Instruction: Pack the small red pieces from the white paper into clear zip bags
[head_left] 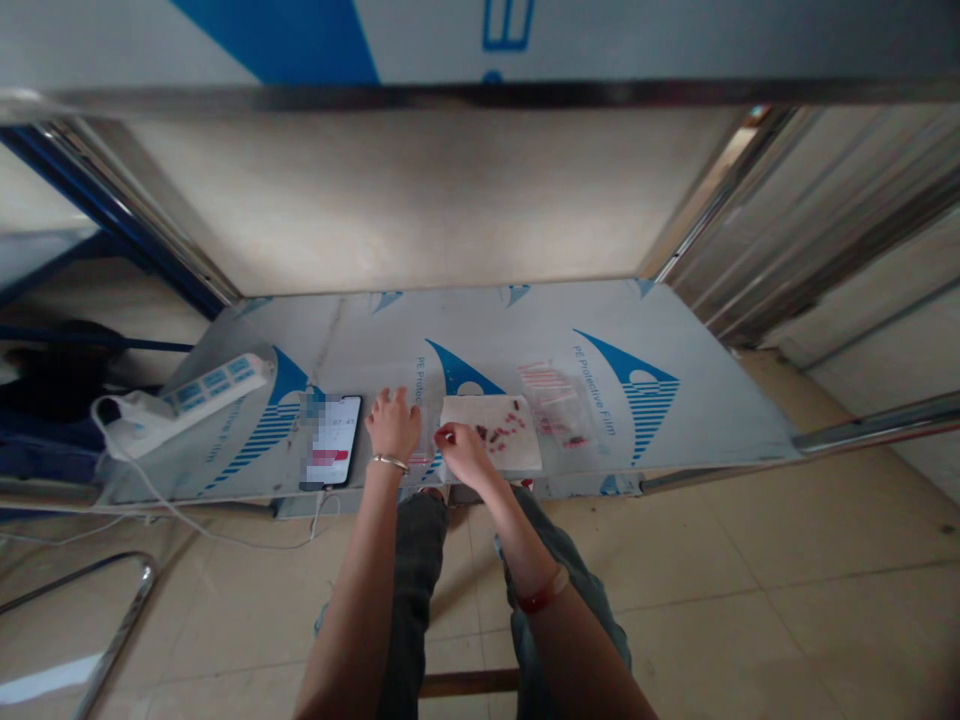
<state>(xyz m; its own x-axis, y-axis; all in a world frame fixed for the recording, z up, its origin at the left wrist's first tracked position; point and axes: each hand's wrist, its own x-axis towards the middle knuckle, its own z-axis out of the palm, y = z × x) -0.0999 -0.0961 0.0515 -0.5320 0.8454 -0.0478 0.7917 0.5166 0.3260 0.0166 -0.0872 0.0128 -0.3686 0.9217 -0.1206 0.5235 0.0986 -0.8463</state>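
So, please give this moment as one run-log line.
left hand: open, right of phone | right hand: at left edge of white sheet, grip unclear | red pieces: on sheet | power strip: left of phone

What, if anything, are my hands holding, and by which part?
The fingers of the right hand look pinched, perhaps on something too small to make out. The left hand seems to hold nothing.

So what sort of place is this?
Probably a workshop or assembly spot: a film-covered table, a white power strip at its left end, and small red pieces on a white pad.
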